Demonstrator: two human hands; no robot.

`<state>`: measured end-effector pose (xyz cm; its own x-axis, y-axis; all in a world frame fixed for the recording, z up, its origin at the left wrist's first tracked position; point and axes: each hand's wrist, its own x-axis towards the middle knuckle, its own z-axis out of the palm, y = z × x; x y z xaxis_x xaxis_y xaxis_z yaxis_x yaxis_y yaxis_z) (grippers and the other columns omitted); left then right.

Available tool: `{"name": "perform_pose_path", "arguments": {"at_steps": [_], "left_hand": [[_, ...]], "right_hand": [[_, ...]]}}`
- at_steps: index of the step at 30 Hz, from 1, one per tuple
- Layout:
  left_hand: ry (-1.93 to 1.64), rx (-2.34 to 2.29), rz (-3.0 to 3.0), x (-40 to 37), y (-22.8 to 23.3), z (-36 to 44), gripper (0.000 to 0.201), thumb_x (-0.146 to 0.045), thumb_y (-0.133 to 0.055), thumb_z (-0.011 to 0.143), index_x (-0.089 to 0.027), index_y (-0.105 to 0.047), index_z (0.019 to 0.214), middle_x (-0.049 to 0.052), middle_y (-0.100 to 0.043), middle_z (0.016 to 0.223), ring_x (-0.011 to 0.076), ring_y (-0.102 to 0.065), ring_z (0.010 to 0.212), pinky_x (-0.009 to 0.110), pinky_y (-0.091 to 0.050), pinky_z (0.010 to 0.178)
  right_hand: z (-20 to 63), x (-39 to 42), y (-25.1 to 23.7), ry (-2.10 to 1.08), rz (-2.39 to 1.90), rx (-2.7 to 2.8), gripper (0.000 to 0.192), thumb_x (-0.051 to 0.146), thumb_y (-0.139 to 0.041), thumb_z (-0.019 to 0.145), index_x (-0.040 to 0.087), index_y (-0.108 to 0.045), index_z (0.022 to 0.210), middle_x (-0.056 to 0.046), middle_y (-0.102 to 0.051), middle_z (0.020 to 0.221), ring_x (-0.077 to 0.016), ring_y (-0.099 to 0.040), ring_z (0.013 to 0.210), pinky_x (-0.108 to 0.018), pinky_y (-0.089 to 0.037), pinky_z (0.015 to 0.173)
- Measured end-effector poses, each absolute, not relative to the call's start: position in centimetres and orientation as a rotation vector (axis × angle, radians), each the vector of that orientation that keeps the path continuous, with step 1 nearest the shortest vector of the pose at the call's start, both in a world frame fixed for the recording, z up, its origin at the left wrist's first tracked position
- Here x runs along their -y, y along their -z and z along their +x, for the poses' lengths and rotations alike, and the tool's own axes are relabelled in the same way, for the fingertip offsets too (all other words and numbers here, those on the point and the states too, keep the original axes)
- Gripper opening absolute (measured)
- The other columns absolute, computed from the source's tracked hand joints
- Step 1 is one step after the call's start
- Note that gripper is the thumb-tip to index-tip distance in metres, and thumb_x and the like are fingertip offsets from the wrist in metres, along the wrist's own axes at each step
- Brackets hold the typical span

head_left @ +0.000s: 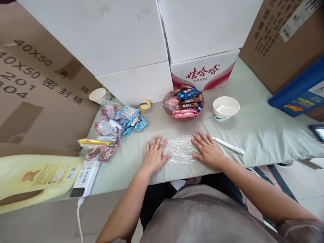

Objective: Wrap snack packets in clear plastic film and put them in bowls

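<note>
Left hand (155, 153) and right hand (209, 150) lie palm-down, fingers wide and gripping nothing, at opposite ends of crinkled clear film (179, 151) on the cloth (131, 148). Beyond: right, a paper bowl (220, 117), contents unclear; centre, a translucent pink bowl (168, 111) heaped with wrapped snacks (189, 101); left, a paper cup (98, 96), interior hidden.

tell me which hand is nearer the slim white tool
Right. The right hand lies just left of the slim white tool; the left hand is farther left, across the clear plastic.
</note>
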<state>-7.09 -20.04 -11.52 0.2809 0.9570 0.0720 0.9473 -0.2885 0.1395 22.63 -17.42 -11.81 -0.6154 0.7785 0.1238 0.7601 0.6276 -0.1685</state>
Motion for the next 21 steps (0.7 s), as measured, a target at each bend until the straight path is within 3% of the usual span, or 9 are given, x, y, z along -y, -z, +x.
{"name": "perform_pose_path", "arguments": {"at_steps": [4,9,12,15,18,21], "left_hand": [[-0.500,-1.932,2.492,22.4,10.4,-10.5,0.056,-0.043,-0.057,0.087,-0.015,-0.051,0.135,0.021,-0.043,0.145,0.0388,-0.031,0.140,0.060,-0.030,0.110],[-0.527,-1.434,2.646,24.8,9.8,-9.5,0.026,-0.021,-0.055,0.087,-0.021,-0.065,0.110,0.010,-0.065,0.118,0.0261,-0.056,0.120,0.043,-0.046,0.103],[-0.612,-1.407,2.618,24.7,10.3,-9.0,0.024,-0.013,-0.048,0.089,-0.022,-0.067,0.100,0.006,-0.069,0.107,0.0220,-0.061,0.109,0.040,-0.051,0.097],[-0.644,-1.397,2.560,23.8,10.3,-8.9,0.019,-0.014,-0.050,0.089,-0.021,-0.066,0.097,0.006,-0.070,0.102,0.0210,-0.062,0.103,0.040,-0.052,0.094],[-0.558,-1.374,2.528,23.0,9.8,-8.7,0.018,-0.023,-0.058,0.087,-0.021,-0.065,0.104,0.008,-0.068,0.106,0.0223,-0.061,0.103,0.041,-0.052,0.093],[-0.554,-1.357,2.534,22.7,9.3,-8.5,0.015,-0.022,-0.055,0.089,-0.022,-0.067,0.099,0.007,-0.069,0.102,0.0212,-0.062,0.100,0.039,-0.052,0.090]], "right_hand": [[24.7,18.1,9.7,-0.245,-1.131,2.557,0.054,0.050,-0.048,0.093,0.015,-0.052,0.134,-0.017,-0.046,0.144,-0.0328,-0.032,0.139,-0.054,-0.031,0.109],[28.3,19.5,9.3,-0.453,-0.865,2.597,0.037,0.045,-0.058,0.090,0.019,-0.064,0.116,-0.013,-0.062,0.120,-0.0270,-0.054,0.116,-0.046,-0.045,0.098],[29.8,20.2,10.2,-0.446,-0.915,2.568,0.023,0.032,-0.052,0.094,0.021,-0.066,0.109,-0.010,-0.065,0.114,-0.0240,-0.057,0.110,-0.044,-0.047,0.095],[30.0,20.4,10.5,-0.421,-0.979,2.510,0.022,0.023,-0.046,0.097,0.022,-0.066,0.103,-0.008,-0.066,0.108,-0.0218,-0.059,0.104,-0.042,-0.049,0.093],[29.7,20.2,10.2,-0.435,-0.980,2.508,0.019,0.027,-0.048,0.096,0.021,-0.065,0.102,-0.009,-0.066,0.108,-0.0221,-0.059,0.103,-0.043,-0.049,0.092],[29.5,20.0,10.0,-0.433,-0.933,2.560,0.019,0.031,-0.052,0.094,0.021,-0.065,0.103,-0.010,-0.065,0.111,-0.0232,-0.059,0.104,-0.043,-0.050,0.091]]}}
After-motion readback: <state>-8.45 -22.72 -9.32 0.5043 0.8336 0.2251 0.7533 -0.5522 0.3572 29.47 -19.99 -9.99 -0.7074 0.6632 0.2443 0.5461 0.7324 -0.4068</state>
